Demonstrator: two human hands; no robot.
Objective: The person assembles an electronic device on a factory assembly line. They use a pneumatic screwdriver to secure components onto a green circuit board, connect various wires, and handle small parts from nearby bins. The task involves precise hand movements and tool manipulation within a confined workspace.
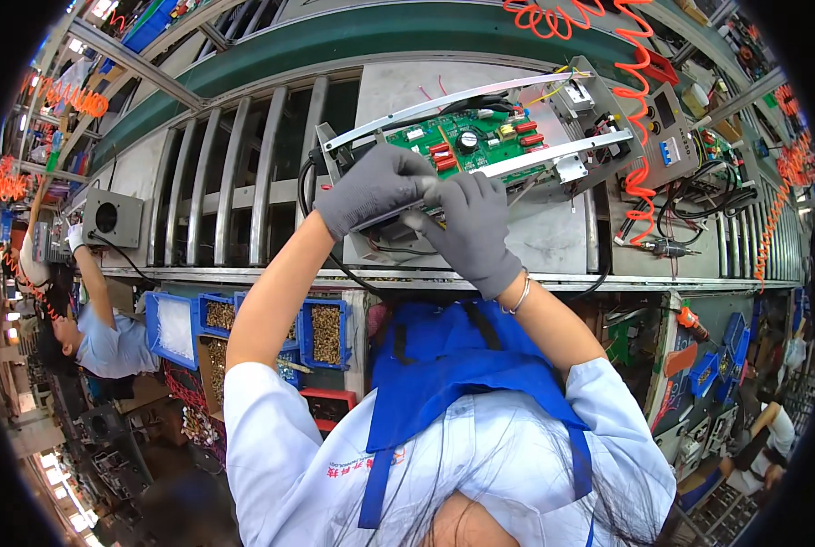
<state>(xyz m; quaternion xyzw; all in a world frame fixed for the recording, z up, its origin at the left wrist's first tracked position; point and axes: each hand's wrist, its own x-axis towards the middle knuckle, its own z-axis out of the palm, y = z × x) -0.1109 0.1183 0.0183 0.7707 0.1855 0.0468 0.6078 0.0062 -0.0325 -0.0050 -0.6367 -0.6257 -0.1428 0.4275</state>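
An open metal chassis (599, 96) lies on a board over the conveyor. Two pale metal rails (553, 150) run along its length. Between them sits a green circuit board (508, 132) with red components and a round black-and-white part. My left hand (377, 189), in a grey glove, is closed at the near left edge of the chassis. Close beside it, my right hand (469, 228), gloved alike, has its fingers bent and pinched together at the near rail. The fingertips of both hands nearly meet. Whatever sits between them is hidden by the gloves.
Metal conveyor rollers (228, 187) extend left toward a grey box (115, 217) near a co-worker (106, 328). Blue bins (323, 333) hold small brass-coloured parts below the conveyor edge. An orange coiled hose (640, 118) hangs at right, by a power screwdriver (667, 247) and another open unit (667, 137).
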